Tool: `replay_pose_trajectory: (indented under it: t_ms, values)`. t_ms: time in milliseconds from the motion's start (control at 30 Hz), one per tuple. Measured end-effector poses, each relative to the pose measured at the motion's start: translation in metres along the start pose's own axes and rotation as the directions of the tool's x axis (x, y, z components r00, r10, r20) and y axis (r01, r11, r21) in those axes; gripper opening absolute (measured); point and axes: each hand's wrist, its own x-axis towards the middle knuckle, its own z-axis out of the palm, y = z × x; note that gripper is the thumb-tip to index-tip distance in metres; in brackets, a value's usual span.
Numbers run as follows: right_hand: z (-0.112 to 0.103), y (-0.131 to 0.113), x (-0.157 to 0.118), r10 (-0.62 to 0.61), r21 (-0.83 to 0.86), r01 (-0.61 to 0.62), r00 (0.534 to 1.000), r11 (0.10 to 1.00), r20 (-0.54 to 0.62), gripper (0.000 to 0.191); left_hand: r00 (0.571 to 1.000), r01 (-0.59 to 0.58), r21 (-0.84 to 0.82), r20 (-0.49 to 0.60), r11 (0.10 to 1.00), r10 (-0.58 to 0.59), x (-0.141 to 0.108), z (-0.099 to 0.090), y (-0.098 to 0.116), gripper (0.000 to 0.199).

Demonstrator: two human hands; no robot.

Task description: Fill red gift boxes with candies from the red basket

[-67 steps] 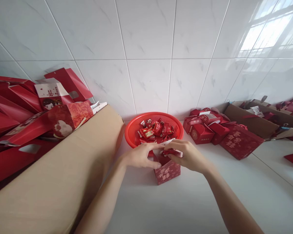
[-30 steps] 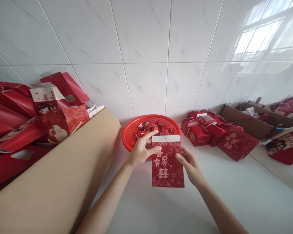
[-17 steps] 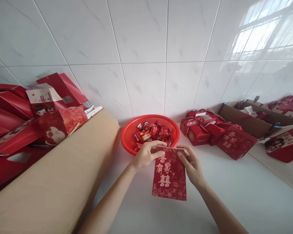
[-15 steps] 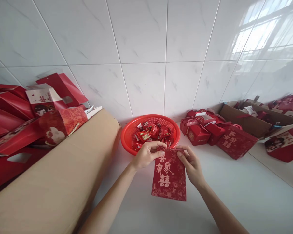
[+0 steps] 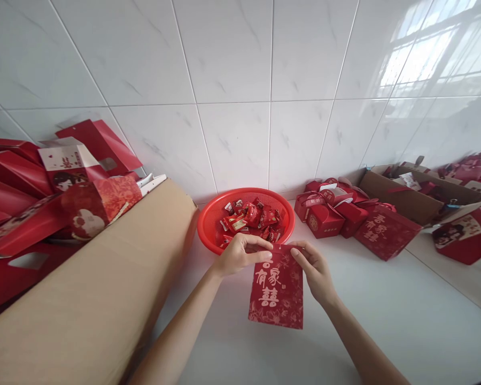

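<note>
A flat red gift bag (image 5: 278, 291) with pale Chinese characters and a floral print hangs between my hands over the white counter. My left hand (image 5: 240, 255) pinches its top left edge between thumb and fingers. At the top right corner my right hand (image 5: 311, 267) grips it the same way, thumb on the front face. The fingertips behind the bag are hidden. Just beyond my hands stands a red plastic basket (image 5: 208, 214) holding wrapped candies (image 5: 253, 215).
To the left, a large cardboard box (image 5: 104, 289) is heaped with red folded gift boxes (image 5: 20, 171). Several filled red boxes (image 5: 324, 219) cluster at right by the tiled wall (image 5: 232, 144). Farther right are an open carton (image 5: 401, 195) and another red box (image 5: 465, 240).
The bag's top edge shows a little more between my hands. My grip on both sides stays, and the view has shifted slightly.
</note>
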Motion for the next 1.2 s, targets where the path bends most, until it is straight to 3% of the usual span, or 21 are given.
replay_pose_trajectory:
  t_ms: [167,300,400,467,533,600,633,700,833,1033,1200]
  values:
    - [0.000,0.000,0.001,0.013,0.020,-0.012,1.000,1.000,-0.014,0.034,0.999,-0.023,0.004,-0.025,1.000,0.023,0.001,0.001,0.001,0.042]
    - [-0.009,-0.005,0.003,-0.064,-0.089,0.063,0.998,0.994,-0.009,0.035,0.998,0.010,-0.046,0.070,0.999,-0.007,0.001,-0.002,0.001,0.050]
    - [-0.033,-0.015,0.010,-0.247,-0.268,0.192,0.951,0.944,-0.189,0.033,0.990,0.056,-0.064,0.134,0.996,-0.047,0.001,-0.007,0.003,0.069]
    - [-0.059,-0.024,0.015,-0.403,-0.386,0.248,0.824,0.889,-0.398,0.034,0.990,0.063,-0.054,0.126,0.997,-0.056,0.002,-0.009,0.004,0.067]
    - [-0.090,-0.032,0.019,-0.542,-0.513,0.242,0.604,0.823,-0.584,0.036,0.992,0.053,-0.041,0.121,0.998,-0.047,0.002,-0.010,0.004,0.057]
    - [-0.120,-0.038,0.022,-0.640,-0.633,0.161,0.376,0.757,-0.670,0.041,0.991,0.042,-0.040,0.128,0.998,-0.037,0.002,-0.010,0.004,0.049]
    - [-0.133,-0.039,0.023,-0.667,-0.674,0.109,0.326,0.730,-0.670,0.044,0.991,0.037,-0.040,0.132,0.999,-0.031,0.002,-0.010,0.004,0.046]
    - [-0.154,-0.038,0.024,-0.677,-0.702,0.041,0.312,0.711,-0.667,0.047,0.991,0.026,-0.039,0.134,0.999,-0.020,0.002,-0.009,0.003,0.043]
    - [-0.179,-0.024,0.028,-0.673,-0.744,-0.121,0.350,0.658,-0.652,0.060,0.992,0.022,-0.037,0.122,0.999,-0.018,0.002,-0.008,0.001,0.041]
    - [-0.197,-0.010,0.035,-0.678,-0.747,-0.165,0.329,0.644,-0.658,0.064,0.994,0.006,0.003,0.110,1.000,-0.006,0.000,-0.008,0.001,0.038]
    - [-0.202,-0.011,0.037,-0.682,-0.757,-0.184,0.339,0.627,-0.648,0.063,0.995,0.000,0.011,0.099,1.000,-0.001,0.000,-0.007,0.001,0.037]
